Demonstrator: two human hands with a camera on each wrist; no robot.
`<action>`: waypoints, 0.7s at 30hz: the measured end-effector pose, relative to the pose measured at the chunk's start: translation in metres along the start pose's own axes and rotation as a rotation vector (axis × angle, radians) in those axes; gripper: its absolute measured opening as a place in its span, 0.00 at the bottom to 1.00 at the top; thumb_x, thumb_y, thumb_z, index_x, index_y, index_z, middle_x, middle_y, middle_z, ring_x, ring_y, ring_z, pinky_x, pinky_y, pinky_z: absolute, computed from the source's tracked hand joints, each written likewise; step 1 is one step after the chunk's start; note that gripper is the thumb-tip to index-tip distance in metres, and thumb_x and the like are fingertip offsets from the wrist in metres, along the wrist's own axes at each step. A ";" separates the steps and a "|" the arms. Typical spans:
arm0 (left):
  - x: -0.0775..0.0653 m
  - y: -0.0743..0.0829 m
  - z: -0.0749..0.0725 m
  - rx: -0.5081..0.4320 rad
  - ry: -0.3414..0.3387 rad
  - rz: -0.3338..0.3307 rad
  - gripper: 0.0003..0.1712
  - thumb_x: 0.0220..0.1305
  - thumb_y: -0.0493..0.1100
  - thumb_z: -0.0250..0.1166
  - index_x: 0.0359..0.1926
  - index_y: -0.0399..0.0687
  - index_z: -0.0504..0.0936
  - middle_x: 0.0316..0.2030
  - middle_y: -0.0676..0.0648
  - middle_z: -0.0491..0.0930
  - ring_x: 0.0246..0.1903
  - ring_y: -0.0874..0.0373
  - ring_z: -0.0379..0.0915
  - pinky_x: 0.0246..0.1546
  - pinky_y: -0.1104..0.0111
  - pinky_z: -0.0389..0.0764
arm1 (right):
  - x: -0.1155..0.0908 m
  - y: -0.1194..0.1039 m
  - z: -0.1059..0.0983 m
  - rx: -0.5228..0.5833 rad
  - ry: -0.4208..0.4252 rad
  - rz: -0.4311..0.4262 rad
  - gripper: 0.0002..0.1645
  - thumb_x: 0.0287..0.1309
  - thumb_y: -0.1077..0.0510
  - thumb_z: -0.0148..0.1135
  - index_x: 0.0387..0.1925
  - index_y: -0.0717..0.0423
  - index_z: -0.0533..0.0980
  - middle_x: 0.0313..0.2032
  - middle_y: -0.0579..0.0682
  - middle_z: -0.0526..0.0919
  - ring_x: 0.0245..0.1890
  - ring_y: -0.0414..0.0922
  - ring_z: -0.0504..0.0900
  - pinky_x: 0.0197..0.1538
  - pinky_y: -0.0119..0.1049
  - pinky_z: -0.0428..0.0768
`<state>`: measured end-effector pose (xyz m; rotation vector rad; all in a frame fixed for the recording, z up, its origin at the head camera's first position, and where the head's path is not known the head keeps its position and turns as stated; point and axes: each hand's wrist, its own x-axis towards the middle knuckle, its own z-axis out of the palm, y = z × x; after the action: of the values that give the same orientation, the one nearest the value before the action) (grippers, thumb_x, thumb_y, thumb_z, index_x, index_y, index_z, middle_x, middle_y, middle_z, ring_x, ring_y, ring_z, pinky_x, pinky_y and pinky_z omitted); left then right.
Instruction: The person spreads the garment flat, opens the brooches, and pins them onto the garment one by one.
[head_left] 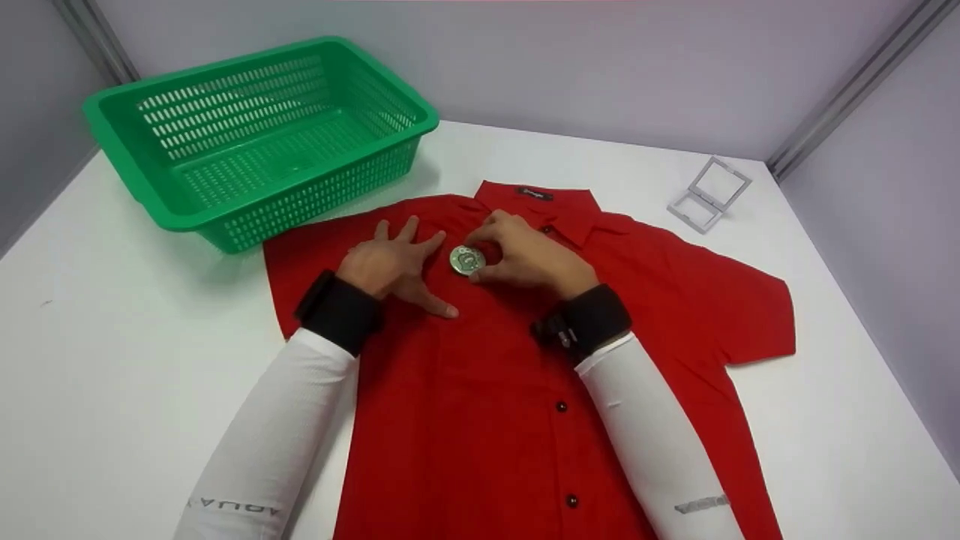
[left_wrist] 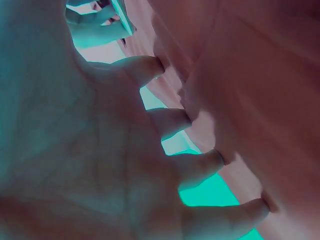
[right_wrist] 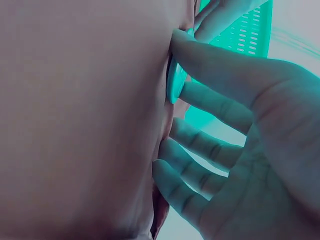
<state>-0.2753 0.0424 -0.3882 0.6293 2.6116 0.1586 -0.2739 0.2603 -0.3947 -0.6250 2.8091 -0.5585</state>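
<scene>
A red short-sleeved button shirt (head_left: 480, 420) lies spread out, collar at the far side. My right hand (head_left: 529, 255) pinches a round greenish button badge (head_left: 466, 260) by its edge, against the chest of the shirt. In the right wrist view the badge (right_wrist: 177, 82) stands edge-on between thumb and index finger, the other fingers resting on the cloth. Just left of it, my left hand (head_left: 390, 266) presses on the shirt with spread fingers. Those fingertips (left_wrist: 214, 157) touch the fabric in the left wrist view. The back of the badge is hidden.
A green slotted plastic basket (head_left: 330, 184) stands at the back left, close to the shirt's left sleeve. At the back right is a small hinged clear case with a pale frame (head_left: 709, 196). Walls (head_left: 600, 67) border the white table (head_left: 112, 360).
</scene>
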 end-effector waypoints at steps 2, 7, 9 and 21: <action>0.001 0.000 0.000 -0.015 -0.012 -0.017 0.65 0.46 0.74 0.68 0.78 0.65 0.42 0.79 0.41 0.35 0.76 0.31 0.31 0.62 0.34 0.66 | 0.000 0.000 0.000 0.002 -0.001 0.008 0.30 0.57 0.46 0.70 0.60 0.47 0.77 0.53 0.49 0.74 0.56 0.44 0.70 0.59 0.41 0.76; 0.001 -0.001 0.000 -0.025 -0.007 -0.021 0.66 0.45 0.74 0.68 0.78 0.65 0.42 0.79 0.41 0.35 0.76 0.31 0.31 0.62 0.33 0.65 | -0.001 -0.001 0.000 0.005 -0.005 0.020 0.29 0.57 0.46 0.69 0.60 0.46 0.77 0.53 0.48 0.73 0.56 0.43 0.70 0.58 0.41 0.77; 0.002 0.000 0.000 -0.027 -0.010 -0.017 0.66 0.45 0.74 0.68 0.78 0.65 0.42 0.79 0.41 0.35 0.76 0.31 0.30 0.62 0.32 0.64 | -0.002 0.000 -0.001 0.006 -0.006 0.018 0.29 0.57 0.46 0.69 0.60 0.46 0.77 0.53 0.48 0.73 0.56 0.43 0.70 0.58 0.41 0.76; 0.016 0.008 -0.004 0.000 0.307 0.234 0.32 0.60 0.57 0.67 0.61 0.48 0.74 0.57 0.41 0.73 0.57 0.44 0.70 0.59 0.46 0.73 | -0.001 -0.002 -0.005 0.059 0.023 0.010 0.27 0.55 0.49 0.71 0.55 0.50 0.77 0.50 0.47 0.79 0.51 0.43 0.75 0.58 0.41 0.78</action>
<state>-0.2863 0.0570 -0.3897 0.9786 2.8194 0.3532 -0.2738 0.2609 -0.3897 -0.5967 2.8040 -0.6476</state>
